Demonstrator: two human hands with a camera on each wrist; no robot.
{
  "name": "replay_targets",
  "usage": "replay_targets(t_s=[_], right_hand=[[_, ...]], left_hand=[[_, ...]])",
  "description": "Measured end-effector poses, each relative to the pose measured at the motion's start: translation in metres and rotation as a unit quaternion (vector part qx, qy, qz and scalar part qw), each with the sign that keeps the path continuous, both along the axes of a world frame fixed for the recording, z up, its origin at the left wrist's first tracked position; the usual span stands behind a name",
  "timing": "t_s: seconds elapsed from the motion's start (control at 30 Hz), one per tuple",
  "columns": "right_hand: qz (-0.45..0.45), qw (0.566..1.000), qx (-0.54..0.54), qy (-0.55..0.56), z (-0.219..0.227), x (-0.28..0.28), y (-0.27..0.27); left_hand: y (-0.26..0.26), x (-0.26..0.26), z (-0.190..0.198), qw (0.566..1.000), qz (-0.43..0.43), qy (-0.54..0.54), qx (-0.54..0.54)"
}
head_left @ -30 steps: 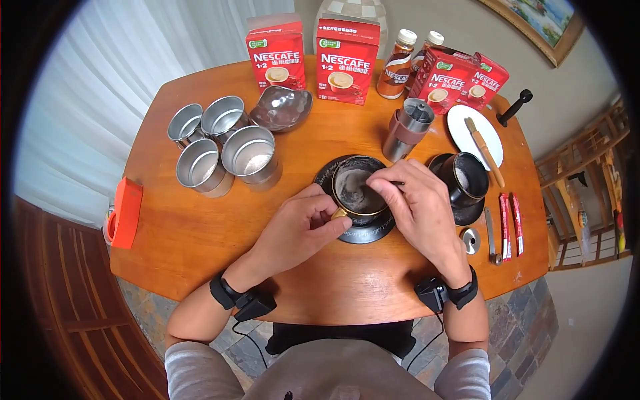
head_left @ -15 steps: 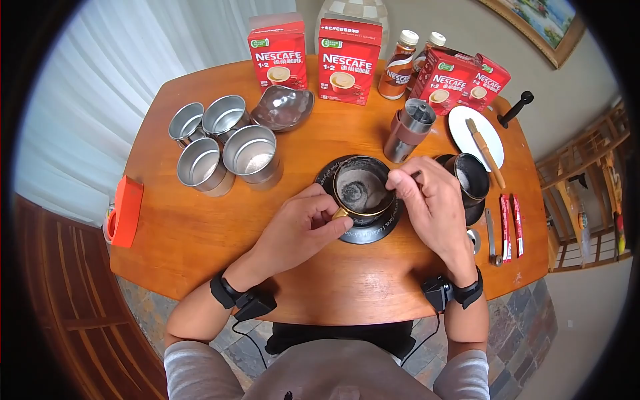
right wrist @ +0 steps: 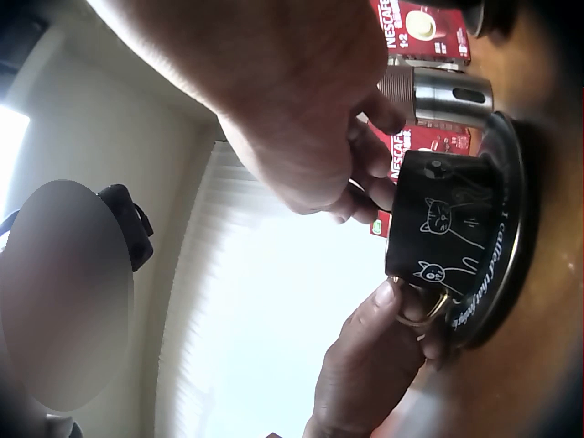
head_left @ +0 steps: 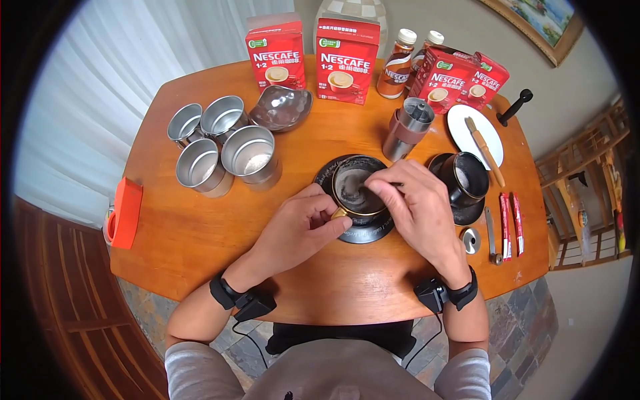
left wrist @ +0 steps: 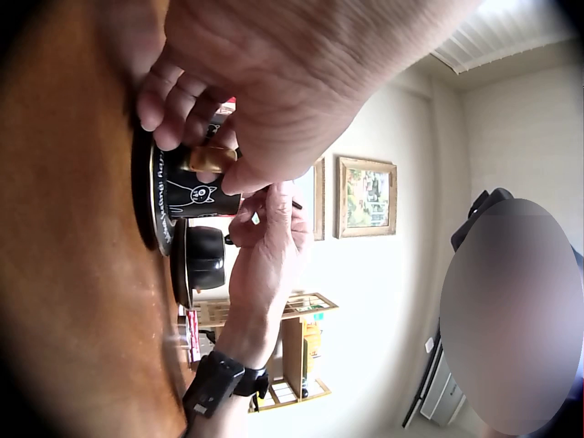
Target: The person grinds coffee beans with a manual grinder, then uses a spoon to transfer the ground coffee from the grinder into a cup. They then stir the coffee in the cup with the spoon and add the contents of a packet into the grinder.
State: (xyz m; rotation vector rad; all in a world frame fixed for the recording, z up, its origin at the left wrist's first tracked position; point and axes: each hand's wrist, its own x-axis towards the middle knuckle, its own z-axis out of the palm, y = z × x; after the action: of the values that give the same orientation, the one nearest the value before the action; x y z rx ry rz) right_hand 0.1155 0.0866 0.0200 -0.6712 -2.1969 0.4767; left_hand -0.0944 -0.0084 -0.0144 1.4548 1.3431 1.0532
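Note:
A black cup (right wrist: 443,219) with white cat drawings, a gold rim and a gold handle (head_left: 339,213) stands on a black saucer (head_left: 371,235) with white lettering. My left hand (head_left: 300,223) pinches the cup's handle between thumb and fingers. Over the cup's right rim, my right hand (head_left: 420,207) pinches a thin dark stirrer (head_left: 398,184). Its lower end is hidden behind the hand. Inside the cup lies a greyish, swirled content (head_left: 351,187). In the left wrist view, the gold handle (left wrist: 212,160) shows under the left fingers.
A second black cup (head_left: 467,179) stands right of the right hand. Steel cups (head_left: 252,160) sit at the left and a coffee grinder (head_left: 408,130) behind. Red Nescafe boxes (head_left: 345,63) line the back. A white plate (head_left: 460,130) holds a brush (head_left: 483,147); red sachets (head_left: 506,227) lie at the right.
Half a second ago my right hand was farther right, at the cup's edge. It is now back to the left over the cup, much as one second ago. The left hand keeps its place.

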Motion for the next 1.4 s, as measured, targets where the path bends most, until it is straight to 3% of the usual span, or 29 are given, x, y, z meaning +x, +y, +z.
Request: replay_targets(t_s=[0.1, 0.2, 0.37, 0.47, 0.5, 0.63, 0.73, 0.77, 1.0, 1.2, 1.3, 1.4], right_hand=[[-0.053, 0.997, -0.038, -0.044, 0.01, 0.007, 0.0], [0.016, 0.997, -0.076, -0.007, 0.005, 0.008, 0.001], [-0.023, 1.0, 0.015, -0.007, 0.001, 0.003, 0.002], [-0.047, 0.991, -0.12, -0.029, 0.01, 0.008, -0.001], [-0.006, 0.994, -0.113, -0.009, 0.008, 0.008, 0.0], [0.011, 1.0, -0.012, 0.004, -0.002, 0.001, 0.001], [-0.051, 0.998, -0.014, -0.029, 0.006, 0.007, 0.003], [-0.07, 0.994, -0.084, -0.029, 0.008, 0.008, 0.002], [-0.005, 0.999, -0.031, 0.006, 0.001, 0.003, 0.0], [0.019, 0.995, -0.097, 0.005, 0.004, 0.004, -0.003], [-0.008, 0.999, -0.031, 0.0, 0.002, 0.001, 0.0], [-0.018, 0.996, -0.087, -0.019, 0.004, 0.007, 0.001]], left_hand=[[0.0, -0.001, 0.0, 1.0, -0.001, 0.0, 0.003], [0.0, -0.002, 0.001, 1.0, -0.002, 0.012, 0.001], [-0.001, -0.001, 0.0, 1.0, -0.005, 0.013, -0.001], [-0.001, -0.003, -0.003, 1.0, -0.013, 0.007, -0.007], [-0.001, -0.003, -0.003, 1.0, -0.012, 0.007, -0.011], [-0.002, -0.004, -0.001, 0.999, -0.017, 0.023, -0.017], [-0.001, -0.003, -0.005, 1.0, -0.016, 0.013, -0.007], [-0.001, -0.003, -0.006, 1.0, -0.015, 0.007, -0.007], [-0.001, -0.003, -0.002, 1.0, -0.017, 0.02, -0.009], [-0.001, -0.003, -0.001, 1.0, -0.015, 0.021, -0.012], [-0.001, -0.003, -0.003, 1.0, -0.018, 0.018, -0.012], [-0.001, -0.004, -0.005, 1.0, -0.017, 0.013, -0.009]])
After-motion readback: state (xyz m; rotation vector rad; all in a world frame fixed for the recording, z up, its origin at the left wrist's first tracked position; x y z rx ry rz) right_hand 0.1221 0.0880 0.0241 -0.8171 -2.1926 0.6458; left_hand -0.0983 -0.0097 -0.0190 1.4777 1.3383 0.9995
